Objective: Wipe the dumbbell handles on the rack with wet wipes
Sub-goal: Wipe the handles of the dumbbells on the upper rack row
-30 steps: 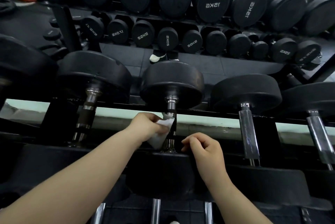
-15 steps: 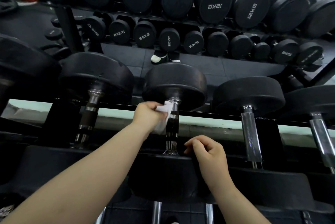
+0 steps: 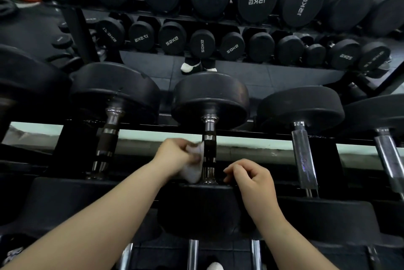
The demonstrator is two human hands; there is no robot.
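Near: the right hand [image 3: 251, 180] lies at the centre dumbbell's front head [image 3: 203, 210], fingers curled, holding nothing. The left hand [image 3: 175, 156] clamps a white wet wipe [image 3: 193, 170] against that dumbbell's handle [image 3: 209, 156], on the black rack [image 3: 72, 145]. Behind: a mirror [image 3: 306, 75] reflects further dumbbells [image 3: 253, 0] and dark floor tiles [image 3: 150, 66].

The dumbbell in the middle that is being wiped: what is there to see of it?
The middle dumbbell has two thick, round black heads, rubbery-looking, joined by a shiny metal handle with dark bands. It lies on the rack pointing away from the viewer, between neighbouring dumbbells. The left hand presses a white wipe against the handle's left side. The right hand rests with curled fingers on the near head.
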